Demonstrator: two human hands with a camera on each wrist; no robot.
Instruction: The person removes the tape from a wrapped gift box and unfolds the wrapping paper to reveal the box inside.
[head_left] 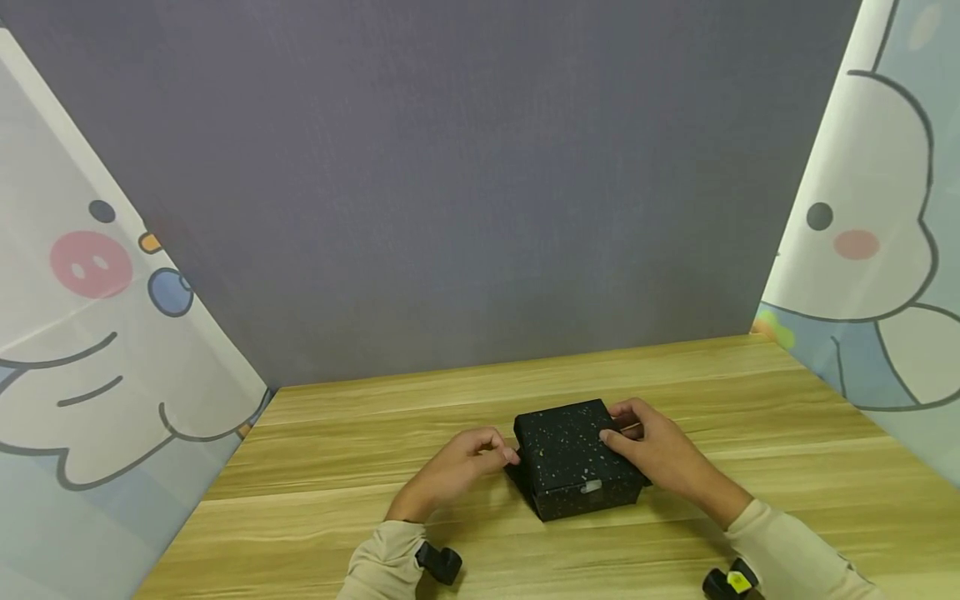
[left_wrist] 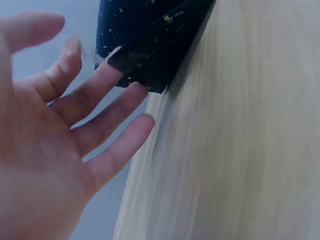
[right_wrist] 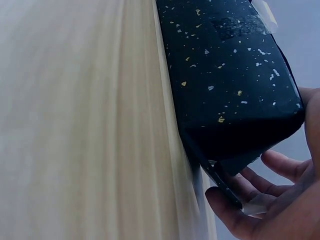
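A box [head_left: 570, 446] covered in black wrapping paper with white and gold specks sits on the wooden table. At its left end a paper flap [left_wrist: 150, 50] stands out, folded to a slant. My left hand [head_left: 465, 462] is at this flap, fingers loosely spread, with fingertips right at its edge and a clear strip like tape [left_wrist: 90, 50] by the index finger. My right hand [head_left: 660, 450] holds the box's right end, thumb on top and fingers by another loose flap [right_wrist: 220, 182]. Clear tape [right_wrist: 265, 16] sticks out from the front top edge.
The wooden table [head_left: 337, 467] runs back to a grey panel [head_left: 480, 192]. Cartoon-printed sheets [head_left: 97, 350] stand along the left and right sides. A small black camera [head_left: 438, 562] is strapped on the left wrist, and another [head_left: 729, 581] on the right.
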